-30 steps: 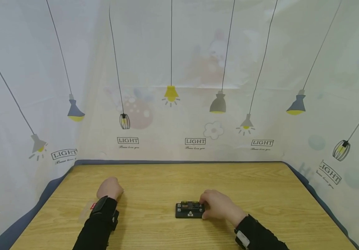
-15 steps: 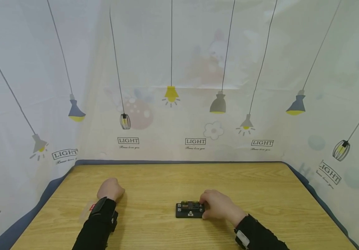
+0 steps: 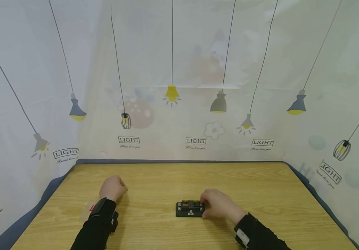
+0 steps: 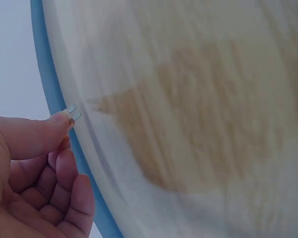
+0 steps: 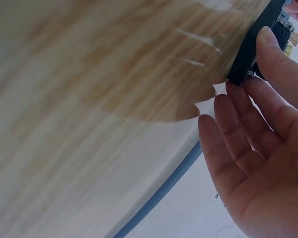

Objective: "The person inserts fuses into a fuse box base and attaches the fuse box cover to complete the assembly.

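A black fuse block [image 3: 189,212] lies on the wooden table, with yellow pieces along its top and metal terminals at its ends. My right hand [image 3: 220,205] grips the block's right end, thumb on the near side and fingers behind. In the right wrist view, the block's dark base [image 5: 249,47] sits between thumb and fingertips. Off to the left, my left hand [image 3: 112,188] is held above the table. Between its thumb and index finger it pinches a small blade fuse [image 4: 74,113]; two prongs stick out, and the fingertips mostly cover its body.
The wooden table [image 3: 154,180] is bordered by a blue edge and a pale wall covering printed with hanging lamps. A clear piece with a red mark [image 3: 92,208] lies beside the left wrist, partly covered by the sleeve.
My left hand has shifted slightly right and farther from me, turning so that its pinching fingertips show more. The right hand and the fuse block have stayed in place.
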{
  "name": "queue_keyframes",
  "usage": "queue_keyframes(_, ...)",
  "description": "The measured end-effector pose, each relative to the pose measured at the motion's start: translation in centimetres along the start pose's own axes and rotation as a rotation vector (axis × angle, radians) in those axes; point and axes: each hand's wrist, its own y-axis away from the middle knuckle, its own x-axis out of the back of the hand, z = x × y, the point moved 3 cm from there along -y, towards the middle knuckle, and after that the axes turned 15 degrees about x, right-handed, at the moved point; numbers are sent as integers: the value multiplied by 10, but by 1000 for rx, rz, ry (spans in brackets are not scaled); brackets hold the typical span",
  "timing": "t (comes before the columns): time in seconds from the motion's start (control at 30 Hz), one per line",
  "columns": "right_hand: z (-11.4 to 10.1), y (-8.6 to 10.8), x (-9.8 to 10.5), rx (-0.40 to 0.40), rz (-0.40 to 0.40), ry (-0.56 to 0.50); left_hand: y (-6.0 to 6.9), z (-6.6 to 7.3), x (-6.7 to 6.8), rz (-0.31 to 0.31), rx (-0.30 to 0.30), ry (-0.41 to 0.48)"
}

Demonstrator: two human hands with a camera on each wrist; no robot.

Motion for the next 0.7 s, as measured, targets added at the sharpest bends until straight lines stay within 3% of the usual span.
queue_keyframes(0.4, -2, 0, 1, 10, 9, 1, 19, 37, 0, 72, -146, 111)
queue_keyframes(0.7, -1, 0, 0, 21, 11, -8, 35, 66, -6, 45, -233, 164)
